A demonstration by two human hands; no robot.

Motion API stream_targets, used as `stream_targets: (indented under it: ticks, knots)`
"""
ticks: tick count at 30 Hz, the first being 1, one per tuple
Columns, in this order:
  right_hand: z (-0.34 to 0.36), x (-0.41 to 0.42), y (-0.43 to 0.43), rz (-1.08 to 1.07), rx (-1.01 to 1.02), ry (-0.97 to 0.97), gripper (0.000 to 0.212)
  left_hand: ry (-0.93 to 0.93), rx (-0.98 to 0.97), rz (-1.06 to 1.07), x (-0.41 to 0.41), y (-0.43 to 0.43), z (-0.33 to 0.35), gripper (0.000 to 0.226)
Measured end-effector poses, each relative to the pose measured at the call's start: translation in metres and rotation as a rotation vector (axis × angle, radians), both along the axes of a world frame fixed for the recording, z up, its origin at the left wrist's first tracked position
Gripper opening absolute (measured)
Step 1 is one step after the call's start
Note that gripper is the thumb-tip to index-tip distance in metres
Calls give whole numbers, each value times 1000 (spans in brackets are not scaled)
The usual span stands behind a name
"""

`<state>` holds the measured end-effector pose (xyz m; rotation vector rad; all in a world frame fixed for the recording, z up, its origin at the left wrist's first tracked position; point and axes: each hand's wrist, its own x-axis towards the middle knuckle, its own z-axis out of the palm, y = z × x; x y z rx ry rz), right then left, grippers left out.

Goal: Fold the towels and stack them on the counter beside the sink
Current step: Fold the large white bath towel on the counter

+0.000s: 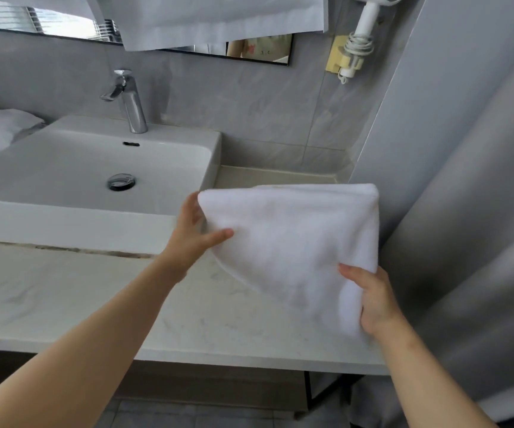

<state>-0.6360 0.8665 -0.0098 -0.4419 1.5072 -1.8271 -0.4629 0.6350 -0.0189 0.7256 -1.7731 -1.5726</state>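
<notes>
Towel (289, 242), white plush terry, folded; gripped by both hands.

The towel (293, 242) hides the fingertips of the left hand (192, 239) and of the right hand (373, 301), and the counter (187, 319) beneath them. The cloth blurs near the right fingers. Far above, the top edge crops the hair dryer (367, 23).

We see soft, even light, fairly bright and cool; the mirror (64, 24) shows a pale, washed-out window glow at upper left; the faucet (130, 100) carries small glints; shadows are faint; the towel (293, 242) is smeared by motion blur, its texture lost; the wall edge (384, 97) at right leans and bows from wide-angle distortion.
</notes>
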Motion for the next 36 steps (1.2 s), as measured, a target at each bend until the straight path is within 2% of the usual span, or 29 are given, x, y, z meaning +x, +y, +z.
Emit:
stream_targets:
  ticks: [2, 4, 5, 6, 8, 10, 11, 13, 15, 18, 19, 23, 25, 29, 32, 34, 35, 36]
  knots:
    - [0, -3, 3, 1, 3, -18, 75, 32, 231, -178, -7, 6, -23, 102]
    - [-2, -5, 7, 21, 7, -32, 96, -30, 378, -357, -15, 13, -38, 109]
    - [-3, -5, 9, 27, 3, -44, 100, -36, 435, -416, -18, 16, -43, 111]
    - [-6, -7, 13, 30, -2, -63, 97, -30, 476, -457, -20, 17, -46, 111]
    - [-7, -9, 21, 42, -2, -100, 75, -62, 553, -486, -24, 18, -49, 112]
    - [-7, -8, 29, 52, 0, -121, 56, -185, 608, -543, -26, 20, -52, 107]
    - [-8, -8, 32, 54, 7, -132, 52, -264, 620, -608, -27, 21, -55, 102]
    - [-11, -7, 36, 55, 20, -158, 52, -439, 647, -672, -30, 26, -59, 97]
    - [-14, -6, 38, 46, 34, -168, 53, -567, 658, -614, -35, 29, -61, 89]
    - [-18, -9, 40, 11, 43, -169, 59, -618, 606, -528, -42, 34, -59, 51]
    - [-19, -11, 40, -2, 41, -168, 59, -625, 587, -505, -43, 35, -58, 47]
    - [-20, -15, 41, -35, 56, -150, 52, -673, 571, -461, -44, 36, -54, 78]
    - [-18, -14, 38, -31, 59, -142, 41, -719, 537, -473, -44, 36, -52, 76]
    - [-20, -7, 29, -27, 33, -173, 33, -620, 576, -422, -35, 30, -44, 53]
    - [-26, 0, 24, -2, 43, -163, 21, -442, 598, -400, -23, 19, -40, 74]
    - [-28, 7, 21, 28, 70, -128, 33, -300, 531, -324, -19, 12, -36, 83]
    - [-31, 11, 19, 31, 111, -110, 41, -228, 472, -271, -18, 8, -34, 77]
    - [-35, 17, 17, 39, 165, -82, 39, -161, 418, -217, -17, 4, -30, 62]
